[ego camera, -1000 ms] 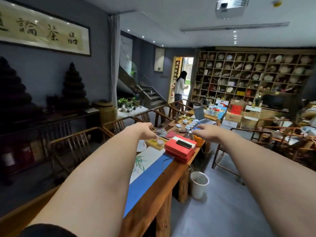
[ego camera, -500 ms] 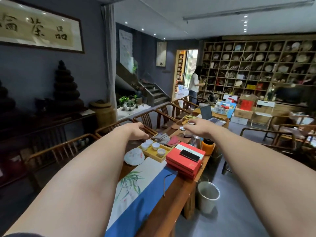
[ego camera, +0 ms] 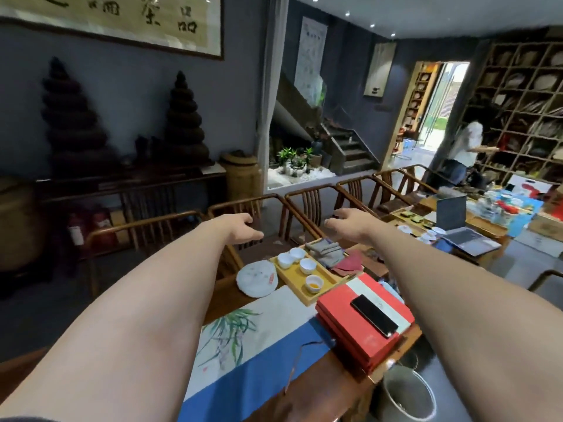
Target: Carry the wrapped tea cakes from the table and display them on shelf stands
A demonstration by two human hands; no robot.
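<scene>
White-wrapped tea cake (ego camera: 257, 278): one, on our bench (ego camera: 323, 382), beside four cups (ego camera: 307, 265); our empty, loosely spread fingers (ego camera: 330, 223) hover well beyond it.

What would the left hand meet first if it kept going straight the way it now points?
Probably the curved top rail of the wooden chair just beyond it. The left hand is empty, fingers loosely curled, pointing forward over the table edge. Depth is hard to judge, so it might pass above the rail.

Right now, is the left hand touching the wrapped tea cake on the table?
Apart. The head view shows the left hand held out empty over the chairs, with open space between it and the tea cake lying beside the yellow tray.
</scene>
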